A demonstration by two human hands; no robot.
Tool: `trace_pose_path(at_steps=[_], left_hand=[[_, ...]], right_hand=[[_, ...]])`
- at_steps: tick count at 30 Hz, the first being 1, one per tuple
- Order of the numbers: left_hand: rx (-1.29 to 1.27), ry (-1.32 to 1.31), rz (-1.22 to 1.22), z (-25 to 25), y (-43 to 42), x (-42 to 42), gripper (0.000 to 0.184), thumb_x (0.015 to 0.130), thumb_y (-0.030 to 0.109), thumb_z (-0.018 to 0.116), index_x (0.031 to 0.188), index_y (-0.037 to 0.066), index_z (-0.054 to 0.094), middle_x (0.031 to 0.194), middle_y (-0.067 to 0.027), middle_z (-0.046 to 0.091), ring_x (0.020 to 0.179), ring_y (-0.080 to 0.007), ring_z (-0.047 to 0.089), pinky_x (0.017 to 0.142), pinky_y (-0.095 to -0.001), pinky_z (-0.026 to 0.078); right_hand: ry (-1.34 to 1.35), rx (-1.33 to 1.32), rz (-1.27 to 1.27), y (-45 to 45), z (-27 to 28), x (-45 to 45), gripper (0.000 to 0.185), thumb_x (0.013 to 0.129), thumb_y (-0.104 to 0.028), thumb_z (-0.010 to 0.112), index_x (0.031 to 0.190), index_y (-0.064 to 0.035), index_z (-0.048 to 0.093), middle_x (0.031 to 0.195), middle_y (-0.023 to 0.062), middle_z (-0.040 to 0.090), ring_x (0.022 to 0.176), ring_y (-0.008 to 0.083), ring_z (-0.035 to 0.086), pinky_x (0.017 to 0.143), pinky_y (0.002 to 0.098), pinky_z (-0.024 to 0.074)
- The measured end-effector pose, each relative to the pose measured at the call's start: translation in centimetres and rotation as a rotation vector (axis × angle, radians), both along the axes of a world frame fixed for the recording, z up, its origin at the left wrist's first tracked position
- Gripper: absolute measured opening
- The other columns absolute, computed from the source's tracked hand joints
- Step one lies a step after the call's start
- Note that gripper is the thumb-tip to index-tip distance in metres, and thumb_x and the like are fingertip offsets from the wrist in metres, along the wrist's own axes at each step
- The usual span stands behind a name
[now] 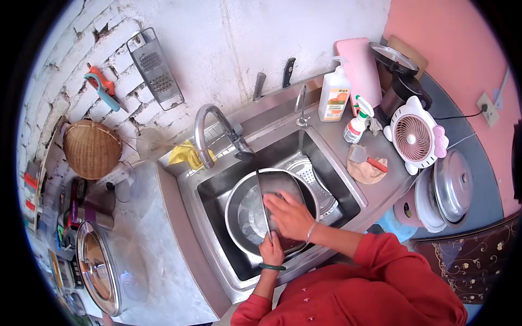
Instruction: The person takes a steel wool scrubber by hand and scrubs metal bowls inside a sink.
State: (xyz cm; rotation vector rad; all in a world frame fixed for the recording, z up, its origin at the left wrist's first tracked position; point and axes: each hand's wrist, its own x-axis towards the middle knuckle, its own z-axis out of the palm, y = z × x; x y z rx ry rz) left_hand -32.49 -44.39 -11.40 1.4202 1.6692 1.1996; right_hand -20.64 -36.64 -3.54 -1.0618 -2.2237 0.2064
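A large steel basin with water in it stands in the sink. A dark, shiny disc with a thin rim, perhaps a lid or shallow pan, is tilted up over the basin. My left hand, with a green bangle at the wrist, is closed on its lower rim. My right hand lies against the disc's face with its fingers stretched out and slightly blurred. Whether something thin is under the right palm is hidden. A perforated steel strainer sits behind the basin at its right.
The faucet arches over the sink's back left. A yellow cloth hangs beside it. On the right ledge are a pump bottle, a spray bottle, a red-handled scraper and a fan. A glass lid stands left.
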Motion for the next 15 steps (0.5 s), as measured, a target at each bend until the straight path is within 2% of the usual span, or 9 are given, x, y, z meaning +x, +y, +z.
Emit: trace_pose_path(at_steps=[3,7,10,12,14,15], left_hand=[[0.020,0.086,-0.007,-0.6,0.0,0.0,0.030,0.094,0.022,0.042,0.078,-0.001,0.053,0.053,-0.0148,0.048,0.047,-0.0240,0.045,0.050,-0.0371,0.038],[0.065,0.010,0.017,-0.9,0.0,0.2,0.030,0.094,0.022,0.042,0.078,-0.001,0.053,0.056,-0.0151,0.050,0.049,-0.0241,0.048,0.051,-0.0365,0.039],[0.036,-0.007,-0.032,-0.9,-0.3,-0.2,0.031,0.094,0.023,0.042,0.078,-0.001,0.052,0.058,-0.0149,0.051,0.051,-0.0231,0.049,0.051,-0.0358,0.039],[0.029,0.010,-0.016,-0.7,-0.2,-0.4,0.032,0.094,0.023,0.042,0.076,-0.001,0.051,0.057,-0.0141,0.049,0.049,-0.0225,0.045,0.050,-0.0357,0.038],[0.011,0.031,-0.014,-0.8,-0.4,-0.2,0.032,0.094,0.024,0.043,0.075,-0.001,0.050,0.057,-0.0136,0.048,0.049,-0.0222,0.042,0.050,-0.0354,0.037],[-0.008,0.041,-0.001,-0.5,-0.4,-0.2,0.032,0.094,0.023,0.043,0.074,-0.001,0.050,0.056,-0.0110,0.048,0.050,-0.0187,0.042,0.049,-0.0342,0.036]], right_hand=[[0.054,-0.093,-0.004,5.0,-2.0,-0.6,0.039,0.072,-0.012,0.059,0.107,0.0042,0.054,0.116,0.0132,0.049,0.107,0.0340,0.044,0.094,0.0377,0.0373],[0.003,-0.024,0.055,-2.2,0.0,0.1,0.043,0.069,-0.010,0.060,0.109,0.0044,0.054,0.118,0.0121,0.048,0.110,0.0332,0.044,0.096,0.0368,0.0370],[-0.033,-0.012,0.090,-2.8,-0.4,0.5,0.045,0.067,-0.010,0.060,0.110,0.0038,0.054,0.118,0.0114,0.049,0.111,0.0332,0.043,0.097,0.0361,0.0368],[-0.018,-0.005,0.055,0.7,-1.0,-0.3,0.041,0.068,-0.009,0.059,0.107,0.0029,0.055,0.117,0.0101,0.050,0.109,0.0326,0.044,0.096,0.0359,0.0376],[0.011,-0.131,-0.022,4.6,-1.3,-0.8,0.035,0.070,-0.009,0.058,0.104,0.0017,0.056,0.114,0.0090,0.050,0.106,0.0316,0.046,0.094,0.0356,0.0384],[0.007,-0.102,-0.017,4.4,-1.1,-1.0,0.031,0.072,-0.009,0.057,0.101,-0.0002,0.057,0.112,0.0088,0.051,0.104,0.0310,0.046,0.092,0.0356,0.0394]])
